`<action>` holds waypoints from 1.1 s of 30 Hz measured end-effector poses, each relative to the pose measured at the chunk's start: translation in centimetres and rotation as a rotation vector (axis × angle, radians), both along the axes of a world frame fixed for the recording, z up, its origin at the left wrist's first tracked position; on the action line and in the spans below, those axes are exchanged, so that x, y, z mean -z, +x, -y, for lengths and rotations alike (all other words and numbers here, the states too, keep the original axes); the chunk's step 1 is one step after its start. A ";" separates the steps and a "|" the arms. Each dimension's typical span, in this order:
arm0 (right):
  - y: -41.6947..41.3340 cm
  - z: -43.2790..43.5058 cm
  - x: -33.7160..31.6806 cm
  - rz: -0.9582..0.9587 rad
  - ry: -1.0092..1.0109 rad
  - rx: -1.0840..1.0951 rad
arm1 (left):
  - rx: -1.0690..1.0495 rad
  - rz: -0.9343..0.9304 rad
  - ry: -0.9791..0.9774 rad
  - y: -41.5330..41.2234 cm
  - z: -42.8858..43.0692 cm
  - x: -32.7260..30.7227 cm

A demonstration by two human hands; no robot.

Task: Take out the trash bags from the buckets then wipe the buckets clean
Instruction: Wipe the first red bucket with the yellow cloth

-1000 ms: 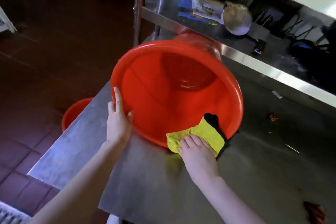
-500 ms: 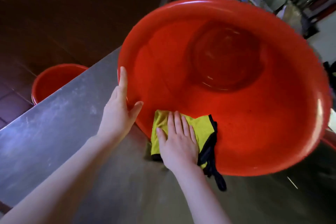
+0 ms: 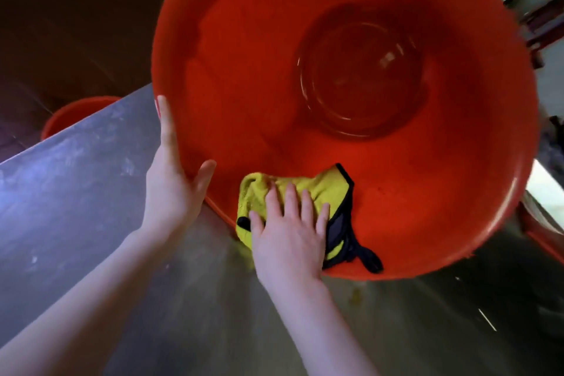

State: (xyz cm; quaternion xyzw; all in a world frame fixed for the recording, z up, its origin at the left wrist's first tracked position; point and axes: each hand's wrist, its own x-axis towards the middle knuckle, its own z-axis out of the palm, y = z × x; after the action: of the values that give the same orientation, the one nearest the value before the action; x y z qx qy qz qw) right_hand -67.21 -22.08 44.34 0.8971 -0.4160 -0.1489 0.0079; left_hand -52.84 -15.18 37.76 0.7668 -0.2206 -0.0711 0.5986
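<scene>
Red bucket (image 3: 427, 192) lay tipped on steel table (image 3: 76, 177), mouth toward camera. Left hand (image 3: 171, 192) braced rim, fingers straight, thumb inside. Right hand (image 3: 290, 235), fingers spread flat, pressed yellow cloth (image 3: 323, 189) against lower inner wall. Second red bucket (image 3: 73, 113) beyond table edge.

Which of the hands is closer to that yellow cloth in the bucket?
Right. The right hand presses flat on the yellow cloth against the red bucket inner wall; the left hand rests on the bucket's rim, left of the cloth, apart from it.
</scene>
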 end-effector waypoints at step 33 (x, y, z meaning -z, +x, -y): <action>4.6 -2.6 2.9 0.178 -0.006 0.103 | 0.153 -0.072 0.034 0.2 -0.7 -0.2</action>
State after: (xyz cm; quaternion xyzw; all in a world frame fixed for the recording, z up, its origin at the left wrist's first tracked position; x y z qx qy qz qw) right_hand -62.62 -19.52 41.41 0.8842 -0.4610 -0.0675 -0.0342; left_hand -52.61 -14.44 38.00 0.7547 -0.2555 -0.1477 0.5859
